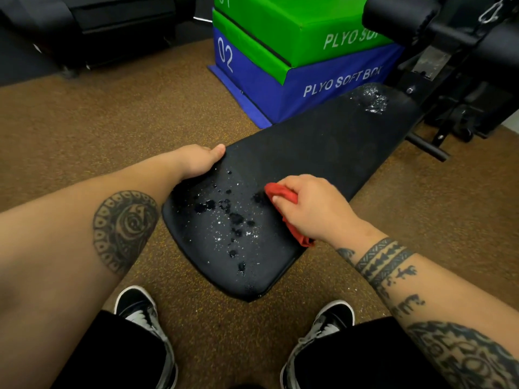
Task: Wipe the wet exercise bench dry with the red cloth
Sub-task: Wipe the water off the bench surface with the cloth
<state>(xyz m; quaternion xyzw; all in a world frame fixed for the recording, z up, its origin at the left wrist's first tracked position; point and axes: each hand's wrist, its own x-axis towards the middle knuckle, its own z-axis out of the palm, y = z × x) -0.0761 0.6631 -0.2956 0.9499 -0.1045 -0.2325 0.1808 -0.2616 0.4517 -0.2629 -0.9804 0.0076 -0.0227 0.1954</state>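
Note:
A black padded exercise bench (314, 147) runs from just in front of my feet up to the right. Water drops and dark wet patches (224, 217) cover its near end, and a second wet patch (370, 101) glistens at the far end. My right hand (314, 209) presses a bunched red cloth (280, 193) onto the pad's right side, beside the near wet patches. My left hand (200, 160) grips the bench's left edge, thumb on top of the pad.
Stacked soft plyo boxes, green (295, 32) over blue (283, 88), stand just left of the bench's far end. A black machine frame (463, 80) with a padded roller is at the right. My two shoes (146, 318) rest on brown speckled floor (112, 130).

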